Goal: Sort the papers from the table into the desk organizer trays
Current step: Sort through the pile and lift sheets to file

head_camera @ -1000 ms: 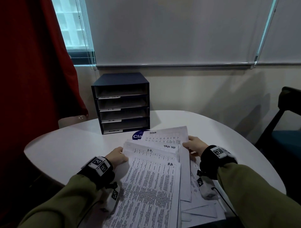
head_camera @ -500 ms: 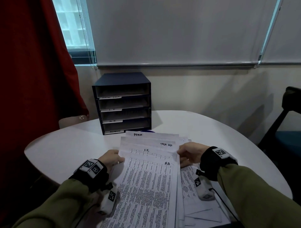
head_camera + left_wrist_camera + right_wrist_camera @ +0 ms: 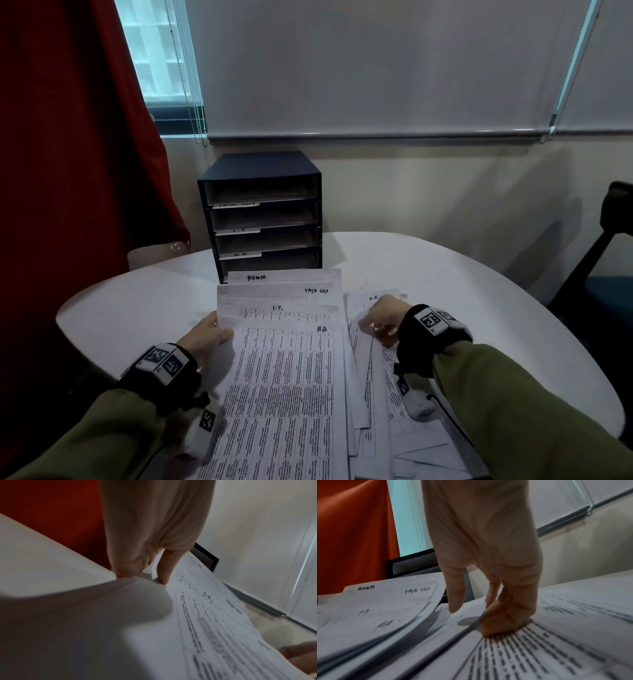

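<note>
A fanned stack of printed papers (image 3: pixel 284 377), headed ADMIN, TASK LIST, I.T. and HR, is lifted off the table. My left hand (image 3: pixel 209 334) grips its left edge, thumb on top (image 3: pixel 163 573) and fingers under the sheets (image 3: pixel 214 628). My right hand (image 3: pixel 380 318) is apart from that stack and rests on the loose papers (image 3: pixel 411 442) to its right. In the right wrist view its fingers (image 3: pixel 501 622) are curled with the knuckles on a printed sheet (image 3: pixel 539 649); no sheet shows in its grip. The dark four-tray organizer (image 3: pixel 317 222) stands just behind the stack.
The white round table (image 3: pixel 479 291) has bare surface on the left and far right. A red curtain (image 3: pixel 68 171) hangs at the left, close to the organizer. A dark chair (image 3: pixel 603 274) stands off the table's right edge. The wall lies behind.
My right hand has let go of the stack's right edge and moved right onto the loose papers. The left hand has squared the fanned stack and brought it nearer to me.
</note>
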A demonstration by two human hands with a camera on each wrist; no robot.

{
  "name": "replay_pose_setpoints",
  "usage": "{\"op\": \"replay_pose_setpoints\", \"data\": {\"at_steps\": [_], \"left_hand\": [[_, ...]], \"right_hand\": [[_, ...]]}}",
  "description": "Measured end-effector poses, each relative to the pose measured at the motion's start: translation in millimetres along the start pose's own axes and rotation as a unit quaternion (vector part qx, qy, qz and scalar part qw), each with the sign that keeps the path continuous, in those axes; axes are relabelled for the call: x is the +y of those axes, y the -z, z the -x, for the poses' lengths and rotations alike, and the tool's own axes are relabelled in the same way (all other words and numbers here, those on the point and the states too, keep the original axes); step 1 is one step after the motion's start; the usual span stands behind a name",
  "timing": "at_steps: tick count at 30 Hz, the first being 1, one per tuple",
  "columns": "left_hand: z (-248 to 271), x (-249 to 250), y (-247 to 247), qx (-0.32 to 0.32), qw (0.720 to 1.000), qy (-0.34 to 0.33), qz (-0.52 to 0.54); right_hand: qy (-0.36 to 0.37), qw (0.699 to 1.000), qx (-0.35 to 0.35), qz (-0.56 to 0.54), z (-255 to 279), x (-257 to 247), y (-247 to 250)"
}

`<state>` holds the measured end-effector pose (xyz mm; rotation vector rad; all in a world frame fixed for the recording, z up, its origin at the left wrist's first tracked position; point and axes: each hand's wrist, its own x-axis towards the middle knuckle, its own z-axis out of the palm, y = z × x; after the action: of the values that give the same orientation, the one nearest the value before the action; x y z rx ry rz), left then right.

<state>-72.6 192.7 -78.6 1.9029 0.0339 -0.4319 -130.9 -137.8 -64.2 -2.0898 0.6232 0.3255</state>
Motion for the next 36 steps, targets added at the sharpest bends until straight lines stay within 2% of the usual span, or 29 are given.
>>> {"op": "replay_pose_setpoints", "data": {"at_steps": [3,5,7,9,11,14,21,26,28,31,33,36], "left_hand": [[2,0,-2,0.001,1.000,-0.004,0.003],[2,2,-4,-0.002,1.000,-0.003,0.009],[2,3,-7,-0.009,1.000,-0.004,0.015],[2,6,-12,-0.015,1.000,-0.004,0.009],[0,8,-17,-0.022,1.000,-0.003,-0.002],[-4,13,-25,-0.031,0.999,0.005,-0.022],[-28,16,-47,-0.028,0.996,0.008,-0.079],[-25,22,-56,-0.011,0.990,0.011,-0.137],[-19,26,-63,0.028,0.976,-0.008,-0.215],[-10,33,-74,0.102,0.914,-0.128,-0.370],[-10,37,-79,0.085,0.879,-0.169,-0.437],[-18,44,-78,0.007,0.845,-0.138,-0.517]], "right_hand": [[0.023,0.999,0.003,0.034,-1,-3,-8],[0.053,0.998,0.019,-0.002,-7,-3,-8],[0.069,0.991,0.073,-0.086,-11,-5,0],[0.084,0.973,0.161,-0.146,-19,-4,14],[0.104,0.954,0.213,-0.185,-27,3,30],[0.112,0.940,0.223,-0.233,-49,23,51],[0.103,0.920,0.197,-0.323,-29,33,64],[0.121,0.930,0.200,-0.282,-32,37,60],[0.126,0.934,0.210,-0.260,-33,37,58],[0.123,0.928,0.222,-0.272,-32,37,60],[0.129,0.923,0.225,-0.283,-30,36,61],[0.149,0.914,0.242,-0.290,-24,33,63]]}}
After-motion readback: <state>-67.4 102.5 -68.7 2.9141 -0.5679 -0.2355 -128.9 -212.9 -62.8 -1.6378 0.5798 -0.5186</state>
